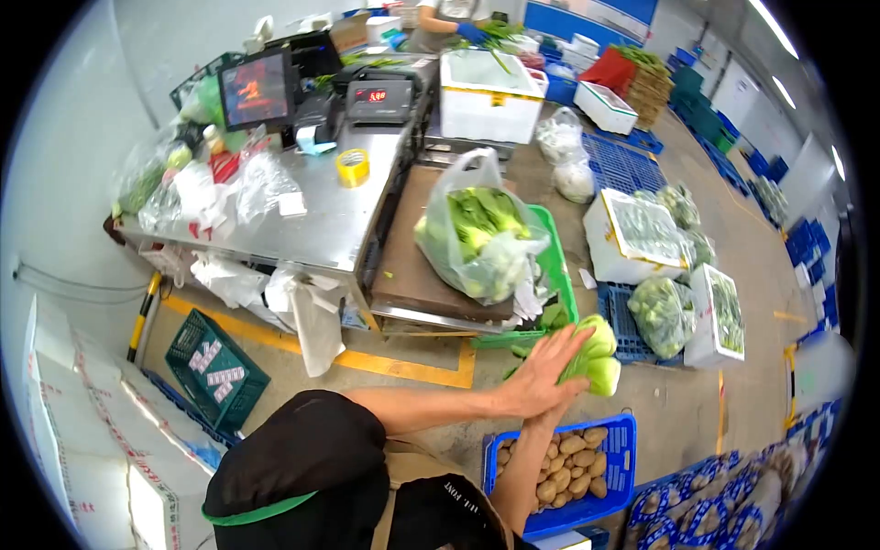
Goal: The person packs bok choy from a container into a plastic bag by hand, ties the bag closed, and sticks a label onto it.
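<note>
A bunch of green leafy vegetable [600, 360] with a pale base is held between my two hands, above the floor near the green crate [561, 266]. My left hand [541, 374] lies over its near side, fingers stretched along it. My right hand [561, 403] is beneath and mostly hidden by the left one, closed about the vegetable as far as it shows. In front, an open clear plastic bag [481, 229] full of similar greens stands on the brown scale platform [403, 266]. Loose leaves lie in the green crate.
A steel table [321, 220] at the left bears a screen, a weighing display and yellow tape [352, 168]. A blue crate of potatoes [626, 458] sits below my hands. White foam boxes [605, 238] stand at the right. Beyond the table is a co-worker with a blue glove [471, 33].
</note>
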`<action>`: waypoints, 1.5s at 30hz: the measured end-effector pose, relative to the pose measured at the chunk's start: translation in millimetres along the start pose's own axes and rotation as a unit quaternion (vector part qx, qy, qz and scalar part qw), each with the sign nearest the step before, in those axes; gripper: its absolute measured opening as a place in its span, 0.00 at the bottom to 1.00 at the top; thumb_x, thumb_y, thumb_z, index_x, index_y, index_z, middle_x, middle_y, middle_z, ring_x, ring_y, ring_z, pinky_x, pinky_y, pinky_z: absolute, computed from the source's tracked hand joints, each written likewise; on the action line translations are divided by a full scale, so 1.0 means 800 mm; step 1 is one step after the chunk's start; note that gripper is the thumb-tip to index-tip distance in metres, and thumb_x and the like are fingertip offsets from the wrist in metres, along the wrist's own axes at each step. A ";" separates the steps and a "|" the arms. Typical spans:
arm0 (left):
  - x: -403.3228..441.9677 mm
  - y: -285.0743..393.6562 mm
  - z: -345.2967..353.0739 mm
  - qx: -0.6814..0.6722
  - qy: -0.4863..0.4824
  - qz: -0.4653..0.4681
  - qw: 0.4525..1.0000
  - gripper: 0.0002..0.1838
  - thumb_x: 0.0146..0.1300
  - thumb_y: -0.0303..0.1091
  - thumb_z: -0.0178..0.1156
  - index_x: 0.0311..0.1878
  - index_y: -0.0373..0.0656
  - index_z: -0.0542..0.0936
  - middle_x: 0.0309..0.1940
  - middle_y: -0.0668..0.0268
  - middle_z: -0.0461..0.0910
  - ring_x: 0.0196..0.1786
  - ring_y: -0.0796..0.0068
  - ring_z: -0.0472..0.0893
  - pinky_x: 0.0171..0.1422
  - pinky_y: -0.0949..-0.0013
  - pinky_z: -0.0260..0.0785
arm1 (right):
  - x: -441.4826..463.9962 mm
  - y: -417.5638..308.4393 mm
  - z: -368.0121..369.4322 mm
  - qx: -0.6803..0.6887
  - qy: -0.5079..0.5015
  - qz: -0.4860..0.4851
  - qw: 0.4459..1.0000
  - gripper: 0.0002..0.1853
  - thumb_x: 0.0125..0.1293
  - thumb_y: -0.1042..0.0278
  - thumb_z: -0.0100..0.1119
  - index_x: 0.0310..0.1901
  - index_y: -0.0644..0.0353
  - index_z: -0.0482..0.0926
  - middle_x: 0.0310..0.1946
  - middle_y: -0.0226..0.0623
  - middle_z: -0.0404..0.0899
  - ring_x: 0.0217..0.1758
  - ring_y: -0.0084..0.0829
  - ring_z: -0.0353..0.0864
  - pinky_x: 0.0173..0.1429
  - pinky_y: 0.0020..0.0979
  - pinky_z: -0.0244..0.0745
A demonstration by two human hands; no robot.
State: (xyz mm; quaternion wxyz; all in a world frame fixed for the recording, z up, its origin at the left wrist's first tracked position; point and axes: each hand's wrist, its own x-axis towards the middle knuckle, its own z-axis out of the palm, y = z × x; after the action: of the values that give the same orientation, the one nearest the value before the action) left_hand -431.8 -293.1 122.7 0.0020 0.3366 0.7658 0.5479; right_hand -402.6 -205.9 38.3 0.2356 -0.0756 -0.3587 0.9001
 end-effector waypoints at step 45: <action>0.309 -0.300 -0.414 -0.370 0.243 -0.282 0.851 0.08 0.56 0.24 0.58 0.38 0.30 0.79 0.20 0.70 0.72 0.22 0.83 0.68 0.29 0.75 0.62 | 0.526 0.363 0.193 -0.489 -0.327 0.281 0.758 0.31 0.57 0.51 0.63 0.57 0.64 0.73 0.56 0.55 0.73 0.62 0.50 0.70 0.63 0.37 0.65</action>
State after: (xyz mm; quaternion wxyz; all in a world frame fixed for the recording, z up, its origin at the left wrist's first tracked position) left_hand -869.4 -483.8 143.6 0.0944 -0.0637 0.5448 0.8308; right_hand -926.4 -282.1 -32.5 -0.2289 0.0210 -0.7677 0.5981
